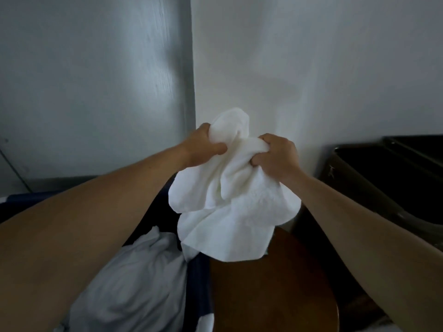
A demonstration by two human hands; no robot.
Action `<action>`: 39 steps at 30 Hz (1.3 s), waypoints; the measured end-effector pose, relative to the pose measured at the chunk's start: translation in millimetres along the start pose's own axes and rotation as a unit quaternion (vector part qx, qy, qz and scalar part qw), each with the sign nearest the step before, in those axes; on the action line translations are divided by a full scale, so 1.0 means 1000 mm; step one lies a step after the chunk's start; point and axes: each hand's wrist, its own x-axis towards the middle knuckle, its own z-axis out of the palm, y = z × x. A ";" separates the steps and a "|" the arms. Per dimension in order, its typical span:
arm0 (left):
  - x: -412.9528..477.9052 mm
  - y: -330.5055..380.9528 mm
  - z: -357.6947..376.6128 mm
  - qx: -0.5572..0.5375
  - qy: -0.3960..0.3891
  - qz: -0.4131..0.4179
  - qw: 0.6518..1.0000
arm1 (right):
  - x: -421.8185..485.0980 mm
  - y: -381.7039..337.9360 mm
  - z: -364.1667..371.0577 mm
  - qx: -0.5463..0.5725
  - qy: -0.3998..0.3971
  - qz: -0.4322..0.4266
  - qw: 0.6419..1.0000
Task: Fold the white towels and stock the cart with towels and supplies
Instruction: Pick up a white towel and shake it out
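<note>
A crumpled white towel hangs in the air in front of a white wall corner. My left hand grips its upper left part, thumb curled into the cloth. My right hand grips the bunched top on the right side, fingers curled round the folds. The towel's lower part drapes down over the edge of a round brown wooden surface. More white linen lies heaped below my left forearm inside a dark blue bin.
A dark cart or bin with a black interior stands at the right against the wall. The grey wall closes off the left side, and a white wall is straight ahead.
</note>
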 end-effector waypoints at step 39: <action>0.032 0.015 0.212 0.149 -0.203 -0.160 0.955 | -0.044 0.282 -0.003 -0.057 -0.370 0.061 0.925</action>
